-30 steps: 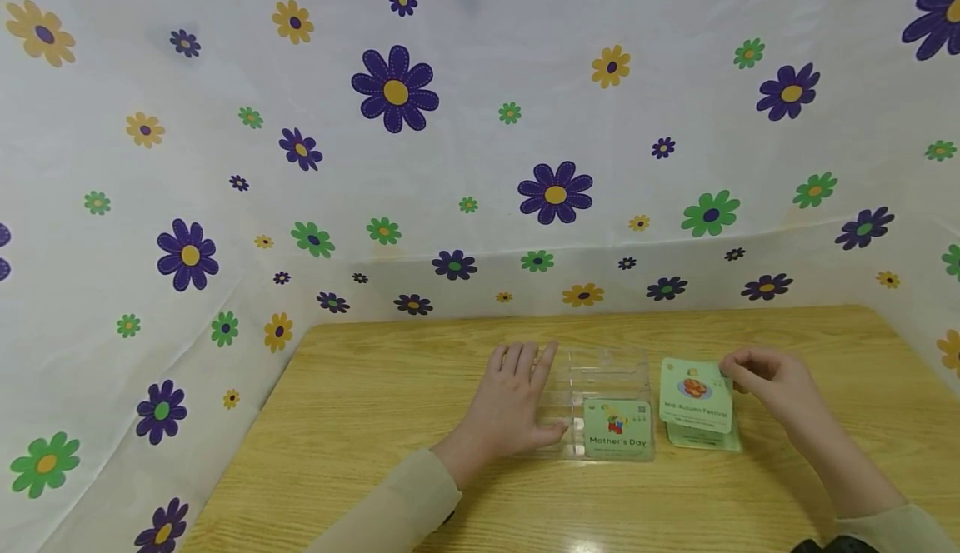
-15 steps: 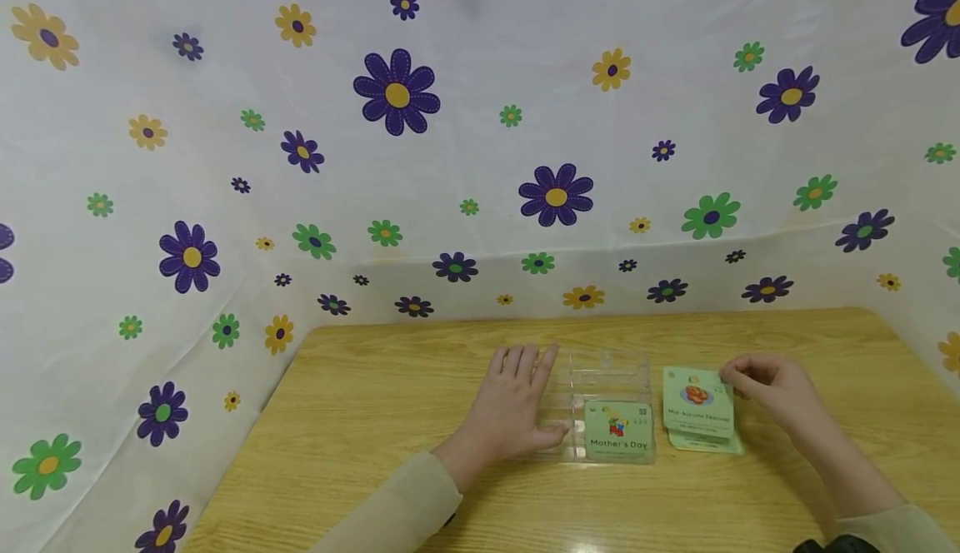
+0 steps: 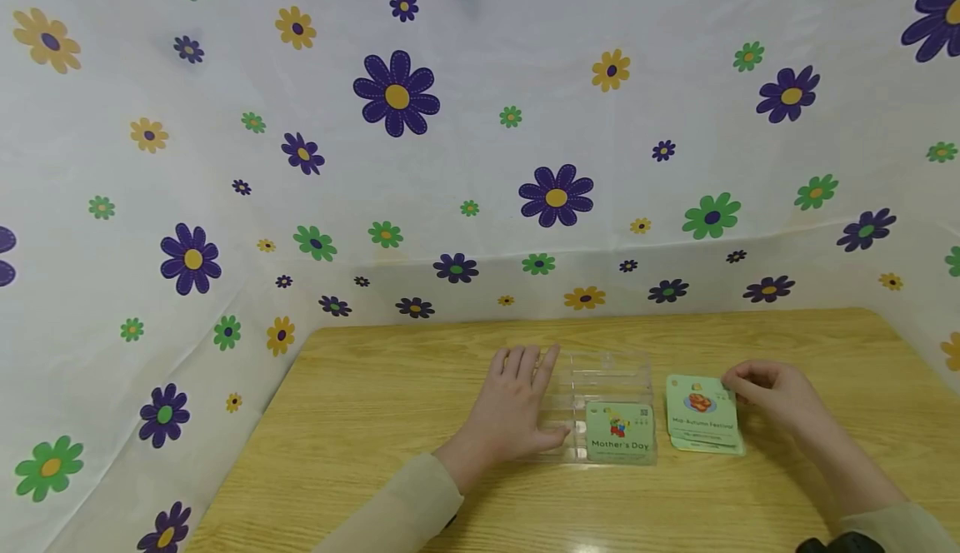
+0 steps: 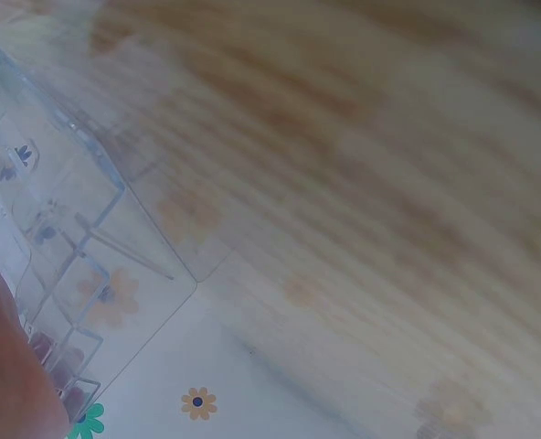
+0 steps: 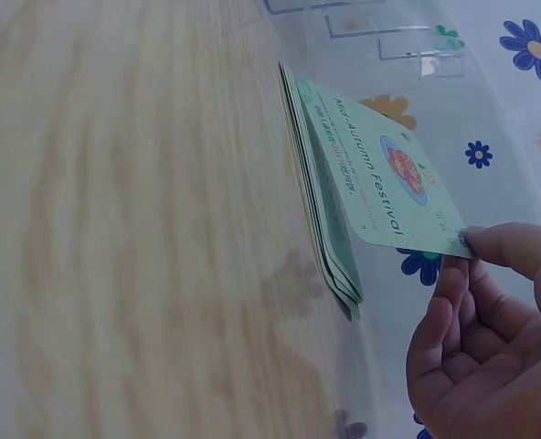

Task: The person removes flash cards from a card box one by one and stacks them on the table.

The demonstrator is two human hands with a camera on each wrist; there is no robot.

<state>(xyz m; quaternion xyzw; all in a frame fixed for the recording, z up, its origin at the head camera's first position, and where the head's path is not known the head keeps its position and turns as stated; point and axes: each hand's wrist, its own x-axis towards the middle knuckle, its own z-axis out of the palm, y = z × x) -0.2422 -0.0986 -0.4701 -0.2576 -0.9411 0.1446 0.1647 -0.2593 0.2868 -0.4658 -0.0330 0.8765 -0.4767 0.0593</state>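
Nearest, two beige sleeves come in from the bottom edge, and the wooden table (image 3: 360,420) runs away from them. L hand (image 3: 517,407) lies flat w/ fingers straight, resting on the left part of a clear plastic box (image 3: 603,374) w/ dividers; it hasn't shifted over the last sec. At the box's near right corner a green card reading "Mother's Day" (image 3: 618,435) sits as before. Just right of the box is a small stack of green cards (image 3: 708,445) on the table. R hand (image 3: 776,395) pinches the far corner of the top card (image 3: 701,415), the "Mid-Autumn Festival" one, between thumb and fingertips (image 5: 499,245); the rest of its fingers are curled. What's changed: a sec ago that card was tilted well up off the stack, now it's come down and lies much closer to it, though the wrist view shows its pinched end still raised while the opposite edge meets the pile. So I'd judge the card is being lowered, not carried to the box. Farther back, the table ends at a white cloth w/ purple, green & yellow flowers (image 3: 555,195) that wraps around behind and on both sides.
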